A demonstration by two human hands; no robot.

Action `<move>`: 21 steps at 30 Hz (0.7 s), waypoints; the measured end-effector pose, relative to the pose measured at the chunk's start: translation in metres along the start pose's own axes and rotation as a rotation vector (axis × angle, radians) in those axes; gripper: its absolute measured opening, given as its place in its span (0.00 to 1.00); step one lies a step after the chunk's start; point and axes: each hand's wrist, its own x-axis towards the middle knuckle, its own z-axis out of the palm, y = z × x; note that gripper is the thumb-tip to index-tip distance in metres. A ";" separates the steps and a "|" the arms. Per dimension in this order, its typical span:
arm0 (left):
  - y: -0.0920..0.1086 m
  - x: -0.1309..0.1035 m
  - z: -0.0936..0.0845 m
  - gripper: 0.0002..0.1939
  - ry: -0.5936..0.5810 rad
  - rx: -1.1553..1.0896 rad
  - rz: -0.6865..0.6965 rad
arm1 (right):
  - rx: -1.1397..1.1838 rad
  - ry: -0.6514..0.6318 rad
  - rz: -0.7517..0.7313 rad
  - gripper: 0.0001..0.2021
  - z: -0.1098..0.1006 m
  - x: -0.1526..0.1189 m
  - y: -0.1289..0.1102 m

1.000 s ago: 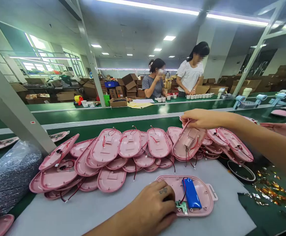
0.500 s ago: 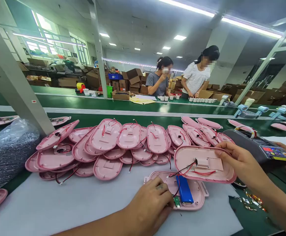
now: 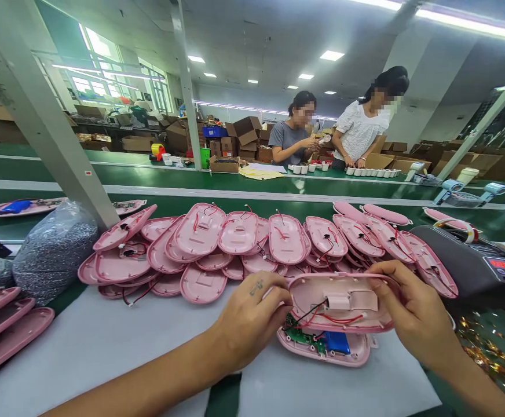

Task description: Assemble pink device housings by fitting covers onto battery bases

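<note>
A pink oval plastic shell point(image 3: 357, 289), its inner side facing me, is tilted up over the near end of the sheet. My right hand point(image 3: 409, 307) grips its right end, thumb on the inside. At its left end my left hand point(image 3: 252, 315) has its fingers curled against the rim; the fingertips are partly hidden. Red and black wires point(image 3: 339, 318) hang from the shell. Below it lies a second pink shell point(image 3: 343, 358) with a green circuit board point(image 3: 304, 336) and a blue battery point(image 3: 337, 343), its far part covered by the upper shell.
Many pink shells with wires point(image 3: 200, 229) are heaped behind my hands. A bag of small parts point(image 3: 57, 249) stands left, near stacked shells point(image 3: 13, 341). A dark machine with a display point(image 3: 474, 260) and gold-coloured pieces point(image 3: 491, 347) are at right. Two people work across the green bench.
My left hand has left the circuit board and risen to the upper shell's left end. The upper shell now covers more of the lower one. The view has shifted left.
</note>
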 end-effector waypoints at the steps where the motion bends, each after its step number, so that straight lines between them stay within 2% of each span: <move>1: 0.001 0.001 0.000 0.05 0.032 0.057 0.019 | 0.004 0.014 -0.025 0.13 0.005 -0.001 -0.007; 4: 0.000 0.003 0.007 0.05 0.097 -0.015 -0.093 | 0.042 0.067 -0.068 0.12 0.017 -0.001 -0.019; 9: -0.010 0.003 0.022 0.03 0.140 -0.516 -0.422 | 0.108 0.023 -0.012 0.12 0.030 0.000 -0.011; 12: -0.014 0.004 0.026 0.18 0.145 -0.901 -0.609 | 0.099 -0.020 0.034 0.13 0.034 0.003 -0.002; 13: -0.014 0.005 0.026 0.21 0.136 -0.980 -0.638 | 0.073 -0.037 0.026 0.13 0.035 0.004 -0.002; 15: -0.014 0.007 0.027 0.20 0.096 -1.031 -0.658 | -0.012 -0.082 -0.031 0.14 0.037 0.007 -0.007; 18: -0.012 0.010 0.026 0.17 0.063 -0.951 -0.635 | -0.127 -0.159 -0.161 0.18 0.047 0.015 -0.026; 21: -0.008 0.014 0.025 0.16 0.057 -0.886 -0.600 | -0.217 -0.278 -0.191 0.14 0.060 0.026 -0.045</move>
